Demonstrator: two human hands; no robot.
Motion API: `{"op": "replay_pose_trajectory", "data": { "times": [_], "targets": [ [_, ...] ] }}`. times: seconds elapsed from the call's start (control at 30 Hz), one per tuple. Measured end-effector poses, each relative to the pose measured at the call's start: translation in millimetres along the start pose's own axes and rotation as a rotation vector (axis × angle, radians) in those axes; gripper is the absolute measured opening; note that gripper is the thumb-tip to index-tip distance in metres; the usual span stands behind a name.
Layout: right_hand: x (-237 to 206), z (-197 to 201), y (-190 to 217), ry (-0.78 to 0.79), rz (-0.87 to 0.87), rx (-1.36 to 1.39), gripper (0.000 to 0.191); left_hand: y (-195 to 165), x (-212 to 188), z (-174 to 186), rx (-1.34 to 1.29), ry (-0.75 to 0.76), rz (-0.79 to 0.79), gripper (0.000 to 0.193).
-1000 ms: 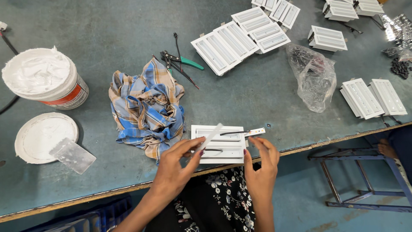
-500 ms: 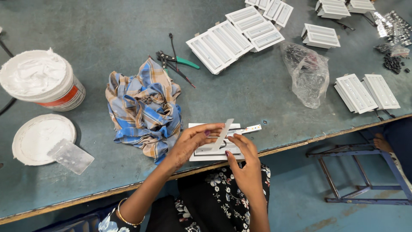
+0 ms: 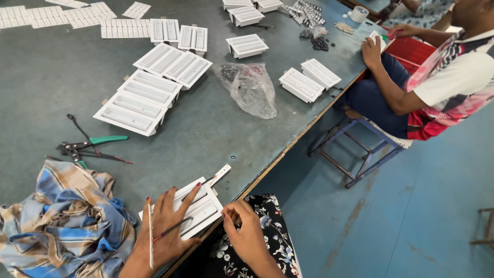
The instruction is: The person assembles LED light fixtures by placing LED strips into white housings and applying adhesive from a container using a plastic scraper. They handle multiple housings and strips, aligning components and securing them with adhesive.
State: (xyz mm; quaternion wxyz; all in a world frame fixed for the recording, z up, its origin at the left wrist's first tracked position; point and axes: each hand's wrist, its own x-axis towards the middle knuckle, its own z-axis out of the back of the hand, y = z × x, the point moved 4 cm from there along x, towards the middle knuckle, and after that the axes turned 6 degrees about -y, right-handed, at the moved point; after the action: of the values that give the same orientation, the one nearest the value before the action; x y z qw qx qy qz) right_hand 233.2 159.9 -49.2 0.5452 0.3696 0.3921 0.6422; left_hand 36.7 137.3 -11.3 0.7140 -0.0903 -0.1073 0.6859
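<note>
White rectangular plastic housing (image 3: 198,208) with two long slots lies flat at the near edge of the grey-green bench (image 3: 46,67), just beside the crumpled blue-and-tan checked cloth (image 3: 67,226). Our left hand (image 3: 167,224) presses it down with fingers spread open, thin dark wires running under them and a slim white strip (image 3: 151,234) lying across its back; our right hand (image 3: 247,231) is curled at the housing's corner, what it pinches we cannot tell. We judge steady downward pressure should stop the housing sliding off the edge.

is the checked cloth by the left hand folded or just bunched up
Bunched up. The blue and tan checked cloth lies in a crumpled heap with loose folds and uneven edges on the table, beside the left hand.
</note>
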Motion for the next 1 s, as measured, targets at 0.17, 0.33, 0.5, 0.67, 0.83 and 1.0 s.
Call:
{"op": "replay_pose_trajectory", "data": {
  "times": [0.17,0.33,0.5,0.67,0.83,1.0],
  "targets": [
    [-14.8,-10.6,-30.0,0.343,-0.158,0.412,0.018,-6.4,-3.0,12.9,-0.116,-0.157,-0.037,0.115],
    [-25.4,-32.8,-26.7,0.581,-0.169,0.853,0.040,-13.6,-12.9,31.8,-0.207,-0.284,-0.113,0.109],
    [-33.2,-50.1,-25.0,0.443,-0.327,1.100,0.047,-18.8,-19.2,52.4,-0.224,-0.309,-0.097,0.112],
    [-32.7,-51.7,-22.1,0.458,-0.320,1.223,0.043,-21.3,-18.7,60.4,-0.325,-0.222,-0.034,0.119],
    [-33.2,-55.0,-23.9,0.457,-0.357,1.287,0.044,-22.3,-18.9,62.0,-0.446,-0.196,-0.047,0.121],
    [-29.5,-63.0,-42.8,0.428,-0.380,1.464,0.042,-26.8,-16.2,59.1,-0.484,-0.215,-0.120,0.116]
  ]
}}
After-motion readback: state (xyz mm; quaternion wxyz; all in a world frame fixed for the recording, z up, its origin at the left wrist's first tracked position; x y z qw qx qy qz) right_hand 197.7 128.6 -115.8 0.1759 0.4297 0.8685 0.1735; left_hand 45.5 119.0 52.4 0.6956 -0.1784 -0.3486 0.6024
